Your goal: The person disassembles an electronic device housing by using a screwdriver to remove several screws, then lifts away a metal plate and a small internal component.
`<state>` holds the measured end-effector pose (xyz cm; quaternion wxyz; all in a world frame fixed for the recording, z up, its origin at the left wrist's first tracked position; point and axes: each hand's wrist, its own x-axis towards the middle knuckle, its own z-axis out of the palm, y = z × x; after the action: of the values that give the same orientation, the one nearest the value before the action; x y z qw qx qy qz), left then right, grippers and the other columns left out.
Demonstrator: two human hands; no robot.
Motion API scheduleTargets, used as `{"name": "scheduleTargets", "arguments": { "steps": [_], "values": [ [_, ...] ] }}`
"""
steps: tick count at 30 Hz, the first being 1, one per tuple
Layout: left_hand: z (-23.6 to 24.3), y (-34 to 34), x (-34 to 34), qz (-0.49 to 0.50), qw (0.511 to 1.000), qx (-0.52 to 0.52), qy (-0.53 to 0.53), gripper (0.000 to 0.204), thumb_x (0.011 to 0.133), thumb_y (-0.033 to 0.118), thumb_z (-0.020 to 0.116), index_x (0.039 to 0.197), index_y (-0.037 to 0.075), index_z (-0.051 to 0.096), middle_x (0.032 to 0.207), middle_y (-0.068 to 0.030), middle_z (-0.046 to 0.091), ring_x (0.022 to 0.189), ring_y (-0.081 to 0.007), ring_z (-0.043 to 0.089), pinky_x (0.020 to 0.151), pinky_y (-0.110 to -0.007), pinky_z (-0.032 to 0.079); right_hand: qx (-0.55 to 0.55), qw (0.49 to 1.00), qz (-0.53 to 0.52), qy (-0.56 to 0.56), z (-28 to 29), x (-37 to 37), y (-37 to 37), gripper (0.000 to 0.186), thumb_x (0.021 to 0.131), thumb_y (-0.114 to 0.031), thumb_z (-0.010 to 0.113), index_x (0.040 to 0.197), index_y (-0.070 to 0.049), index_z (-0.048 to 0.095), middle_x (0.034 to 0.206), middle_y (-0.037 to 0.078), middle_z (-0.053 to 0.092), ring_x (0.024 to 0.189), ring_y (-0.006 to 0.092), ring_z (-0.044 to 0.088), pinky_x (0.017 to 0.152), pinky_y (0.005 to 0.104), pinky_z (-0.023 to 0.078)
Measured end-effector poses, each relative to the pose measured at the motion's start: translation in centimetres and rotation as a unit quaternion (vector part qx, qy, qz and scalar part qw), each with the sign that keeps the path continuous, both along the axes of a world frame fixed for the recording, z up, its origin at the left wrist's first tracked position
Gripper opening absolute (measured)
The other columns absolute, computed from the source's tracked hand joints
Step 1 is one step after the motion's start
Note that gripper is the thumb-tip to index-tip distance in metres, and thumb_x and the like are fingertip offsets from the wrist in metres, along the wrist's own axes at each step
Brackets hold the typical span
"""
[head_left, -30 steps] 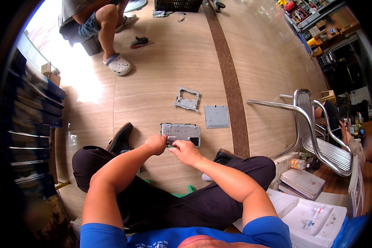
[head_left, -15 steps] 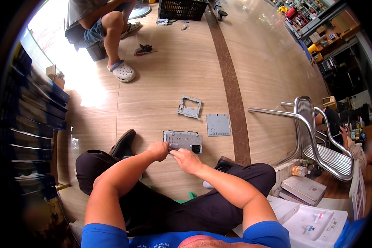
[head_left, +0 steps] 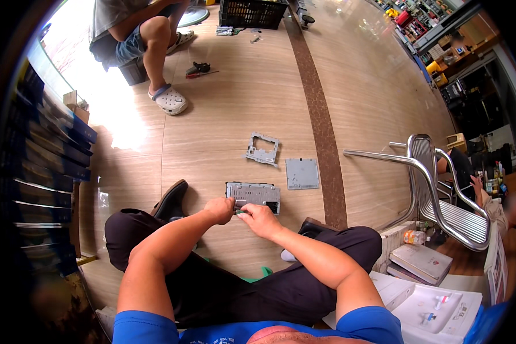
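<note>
On the floor in front of my feet is a grey metal electronics housing (head_left: 252,191), box-shaped and slotted, with a dark opening at its lower right corner. My left hand (head_left: 219,210) is closed at the housing's lower left edge, its fingers partly hidden. At the near edge, the bent fingers of my right hand (head_left: 260,221) pinch beside a small green edge, too small to name. Beyond the housing lie a grey metal bracket (head_left: 262,159) with a large cut-out and a flat grey metal plate (head_left: 303,174).
A person in white clogs (head_left: 171,101) sits at the far left, near a dark tool (head_left: 198,68). A black crate (head_left: 253,14) stands at the back. To the right are a metal chair (head_left: 425,172), books (head_left: 421,261) and a white tray (head_left: 441,312). Blue stacked boxes (head_left: 46,172) line the left.
The fingers of my right hand have shifted a little at the housing's near edge, and a bit of green now shows at their tips. My left hand stays almost where it was.
</note>
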<state>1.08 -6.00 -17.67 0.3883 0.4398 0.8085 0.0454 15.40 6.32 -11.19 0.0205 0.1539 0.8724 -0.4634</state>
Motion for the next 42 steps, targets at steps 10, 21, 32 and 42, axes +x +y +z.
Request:
{"name": "scheduleTargets", "arguments": {
  "steps": [10,21,32,42],
  "values": [
    [-0.7,0.1,-0.1,-0.002,1.0,0.007,0.008,0.036,0.09,0.034,0.063,0.109,0.003,0.06,0.103,-0.0236,0.07,0.097,-0.04,0.068,0.083,-0.05,0.053,0.082,0.993,0.066,0.047,-1.1,0.6,-0.1,0.021,0.092,-0.019,0.064,0.106,-0.003,0.066,0.096,0.02,0.068,0.087,0.0397,0.065,0.075,0.0452,0.052],
    [1.7,0.5,-0.1,-0.046,0.998,-0.038,0.017,0.03,0.093,0.02,0.054,0.117,0.002,0.056,0.109,-0.0201,0.07,0.103,-0.0349,0.068,0.086,-0.045,0.055,0.011,0.994,0.087,0.059,-0.2,0.6,-0.3,0.021,0.094,-0.015,0.061,0.11,-0.005,0.068,0.096,0.02,0.067,0.091,0.0391,0.065,0.078,0.046,0.053],
    [0.6,0.3,0.0,-0.019,0.999,-0.032,0.007,0.028,0.094,0.023,0.054,0.116,0.005,0.058,0.11,-0.0198,0.07,0.104,-0.0354,0.068,0.086,-0.047,0.055,0.078,0.995,0.068,-0.003,0.0,0.2,0.3,0.021,0.093,-0.022,0.063,0.102,-0.004,0.067,0.092,0.02,0.067,0.084,0.0399,0.066,0.073,0.0463,0.052],
    [1.0,0.3,0.0,-0.024,0.999,-0.024,0.013,0.027,0.094,0.019,0.052,0.115,0.003,0.057,0.109,-0.0196,0.07,0.103,-0.0351,0.068,0.085,-0.046,0.055,0.098,0.99,0.085,0.047,-0.6,0.9,-0.2,0.024,0.094,-0.017,0.059,0.114,-0.007,0.065,0.096,0.019,0.067,0.087,0.0399,0.065,0.076,0.0474,0.053]
  ]
}}
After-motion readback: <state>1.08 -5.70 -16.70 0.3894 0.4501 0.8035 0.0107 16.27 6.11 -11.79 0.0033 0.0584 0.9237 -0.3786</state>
